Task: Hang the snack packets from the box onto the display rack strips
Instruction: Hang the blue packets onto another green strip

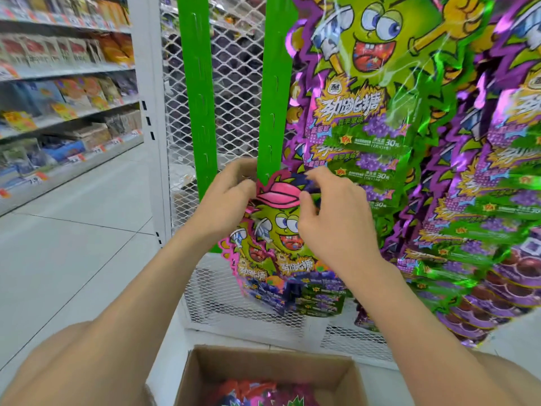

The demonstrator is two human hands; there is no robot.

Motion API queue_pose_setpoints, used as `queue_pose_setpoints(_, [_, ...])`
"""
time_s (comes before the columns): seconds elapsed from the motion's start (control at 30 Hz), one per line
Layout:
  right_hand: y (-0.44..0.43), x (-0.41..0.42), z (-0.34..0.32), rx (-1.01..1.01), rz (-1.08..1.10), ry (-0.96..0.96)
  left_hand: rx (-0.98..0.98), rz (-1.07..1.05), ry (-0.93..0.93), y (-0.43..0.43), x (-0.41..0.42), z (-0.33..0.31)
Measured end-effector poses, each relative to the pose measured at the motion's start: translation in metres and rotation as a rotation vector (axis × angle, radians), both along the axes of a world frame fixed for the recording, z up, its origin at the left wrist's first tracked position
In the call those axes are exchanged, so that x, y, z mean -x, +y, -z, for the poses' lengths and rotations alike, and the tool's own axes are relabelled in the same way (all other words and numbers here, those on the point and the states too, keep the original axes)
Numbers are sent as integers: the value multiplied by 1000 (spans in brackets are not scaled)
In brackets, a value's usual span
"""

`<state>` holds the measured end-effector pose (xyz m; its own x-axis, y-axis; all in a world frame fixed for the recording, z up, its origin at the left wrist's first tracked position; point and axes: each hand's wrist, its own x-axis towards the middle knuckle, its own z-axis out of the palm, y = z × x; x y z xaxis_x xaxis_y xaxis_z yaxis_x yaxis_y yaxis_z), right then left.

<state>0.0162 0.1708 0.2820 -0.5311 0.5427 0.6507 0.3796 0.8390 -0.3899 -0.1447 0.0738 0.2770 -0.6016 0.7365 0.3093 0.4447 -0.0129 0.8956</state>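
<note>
We hold a packet (278,238) at the low end of the 2nd green strip (273,83), its pink-cap header touching the strip's edge. The left grip (231,197) pinches the header's left side, fingers curled behind it. The right grip (330,221) pinches the top right w/ thumb & fingertips. Both are clamped on the packet, neither free.

Step in hand, as we read it: get the header's hang hole onto one of the strip's tabs. Fingers hide the hole, so we can't tell if it's on yet.

To do it well:
- Hold the header flat & taut between both grips so the hole stays open, not creased.
- Line the hole up w/ a tab, then push straight on. The header looks thin, so a hard downward tug could prob. tear it.
- Keep our packet in front of the hung packets (366,118) just to the right, or their edges may snag.
- Let go one side at a time & check it hangs before dropping to the box (205,373) for more.

The 1st strip (199,83) is bare and could take later ones.
</note>
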Motion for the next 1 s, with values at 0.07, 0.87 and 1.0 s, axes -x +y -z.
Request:
queue_pose_setpoints(0.07, [-4, 6, 1, -46, 15, 35, -5, -44, -11, 1, -4, -7])
queue_pose_setpoints(0.87, [-19, 18, 34, -99, 41, 90, -31, -25, 384, -34, -2, 8])
queue_pose_setpoints(1.0, [-28, -2, 50, -232, 8, 79, 63, -136, 681, -45, -3, 30])
